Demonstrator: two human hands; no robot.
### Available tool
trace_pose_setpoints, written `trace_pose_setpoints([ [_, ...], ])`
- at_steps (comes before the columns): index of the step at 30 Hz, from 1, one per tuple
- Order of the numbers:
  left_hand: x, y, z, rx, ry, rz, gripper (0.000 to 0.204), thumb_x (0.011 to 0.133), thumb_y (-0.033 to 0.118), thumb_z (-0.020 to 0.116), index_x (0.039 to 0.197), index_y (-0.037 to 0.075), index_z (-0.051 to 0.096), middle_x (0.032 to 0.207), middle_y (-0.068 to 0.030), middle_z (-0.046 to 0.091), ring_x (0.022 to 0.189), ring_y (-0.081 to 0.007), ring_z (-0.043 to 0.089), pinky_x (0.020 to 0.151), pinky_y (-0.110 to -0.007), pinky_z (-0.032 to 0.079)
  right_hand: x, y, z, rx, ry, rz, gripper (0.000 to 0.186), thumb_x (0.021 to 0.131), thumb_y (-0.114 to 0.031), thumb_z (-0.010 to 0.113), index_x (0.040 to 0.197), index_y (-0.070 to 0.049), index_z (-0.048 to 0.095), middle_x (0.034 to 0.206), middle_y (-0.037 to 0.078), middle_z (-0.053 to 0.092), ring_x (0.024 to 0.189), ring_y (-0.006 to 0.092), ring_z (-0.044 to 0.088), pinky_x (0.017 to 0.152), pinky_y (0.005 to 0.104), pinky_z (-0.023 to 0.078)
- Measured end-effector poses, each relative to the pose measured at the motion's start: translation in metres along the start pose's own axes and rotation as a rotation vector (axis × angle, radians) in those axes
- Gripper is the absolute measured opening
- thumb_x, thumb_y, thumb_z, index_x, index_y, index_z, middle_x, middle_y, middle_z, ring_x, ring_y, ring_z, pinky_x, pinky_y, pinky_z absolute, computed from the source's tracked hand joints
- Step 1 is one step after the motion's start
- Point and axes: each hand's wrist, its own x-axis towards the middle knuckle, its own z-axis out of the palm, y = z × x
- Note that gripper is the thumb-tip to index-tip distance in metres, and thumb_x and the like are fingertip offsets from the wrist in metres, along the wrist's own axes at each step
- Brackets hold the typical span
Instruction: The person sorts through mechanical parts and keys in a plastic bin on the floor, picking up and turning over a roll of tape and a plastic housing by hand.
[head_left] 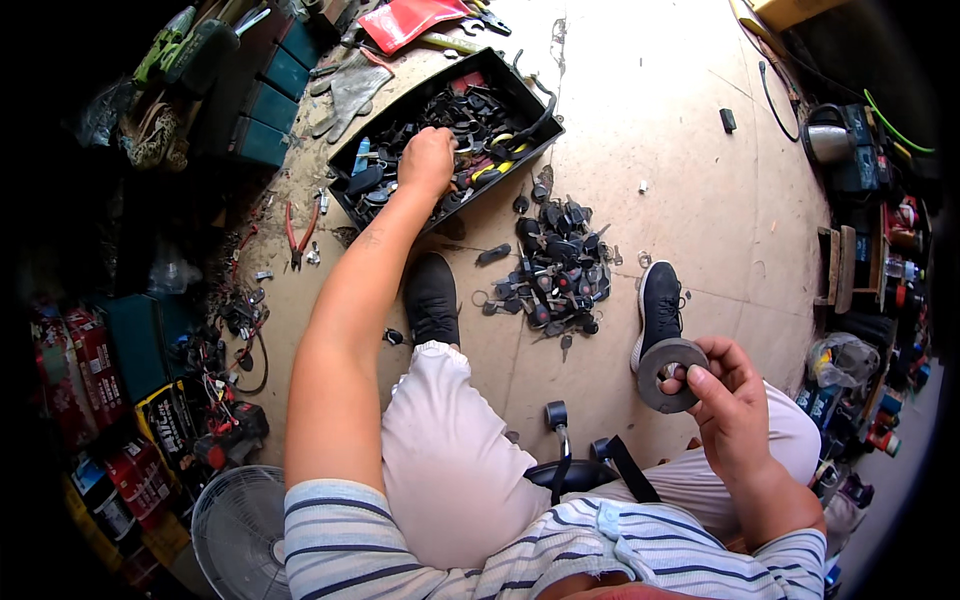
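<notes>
My left hand (427,160) reaches into a black open box (497,192) heaped with dark keys and key fobs. Its fingers are curled down into the heap, and whatever they grip is hidden. In my right hand (733,405), above my right knee, is a flat grey ring (650,380), pinched at its edge between thumb and fingers. On the floor right of the box lies a pile of black-headed keys (562,265), with a few loose ones around it. A yellow-handled tool (492,170) rests among the keys in the box.
Red-handled pliers (298,238) and grey work gloves (352,92) lie left of the box, and a red packet (410,20) behind it. My shoes (432,300) flank the key pile. A fan (238,525) stands low left. A metal kettle (830,138) is far right.
</notes>
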Motion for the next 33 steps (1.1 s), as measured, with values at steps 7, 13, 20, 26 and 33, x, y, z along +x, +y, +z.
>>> trace_pose_setpoints([
  [7,0.000,0.016,-0.043,-0.563,0.422,-0.160,0.018,0.092,0.016,0.052,0.090,0.000,0.060,0.089,-0.0138,0.064,0.079,-0.0245,0.061,0.074,-0.034,0.049,0.001,0.004,-0.001,-0.023,0.006,-0.013,0.026,0.089,-0.005,0.055,0.114,0.001,0.048,0.099,0.010,0.062,0.087,0.0159,0.063,0.077,0.0276,0.051],
  [13,-0.043,0.064,-0.084,-1.820,-0.030,-0.448,0.017,0.100,0.023,0.039,0.096,0.008,0.047,0.091,-0.0098,0.063,0.086,-0.0235,0.065,0.077,-0.038,0.053,0.000,0.001,0.011,-0.052,0.024,0.006,0.028,0.087,-0.008,0.058,0.113,0.000,0.048,0.096,0.011,0.061,0.085,0.0176,0.063,0.079,0.0320,0.051],
  [20,-0.106,0.101,-0.046,-1.992,-0.628,-1.146,0.025,0.098,0.024,0.046,0.105,0.001,0.053,0.092,-0.0070,0.056,0.084,-0.0176,0.055,0.074,-0.035,0.051,0.010,0.007,0.014,-0.128,0.020,-0.018,0.028,0.088,-0.010,0.059,0.112,0.001,0.050,0.096,0.010,0.062,0.085,0.0150,0.062,0.077,0.0281,0.049],
  [26,-0.145,0.124,-0.047,-1.872,-0.911,-1.042,0.020,0.089,0.009,0.057,0.105,-0.002,0.052,0.103,-0.0150,0.057,0.098,-0.0242,0.059,0.086,-0.037,0.051,0.017,0.013,0.018,-0.126,0.025,-0.068,0.028,0.089,-0.011,0.059,0.112,0.003,0.050,0.094,0.008,0.063,0.085,0.0118,0.062,0.075,0.0230,0.047],
  [33,-0.157,0.143,-0.071,-1.761,-0.984,-0.841,0.096,0.075,-0.013,0.063,0.147,0.013,0.005,0.113,-0.0162,0.052,0.103,-0.0257,0.059,0.087,-0.034,0.050,0.023,0.007,0.019,-0.221,0.061,-0.038,0.030,0.090,-0.015,0.060,0.113,0.001,0.051,0.092,0.005,0.064,0.083,0.0079,0.062,0.063,0.0177,0.042],
])
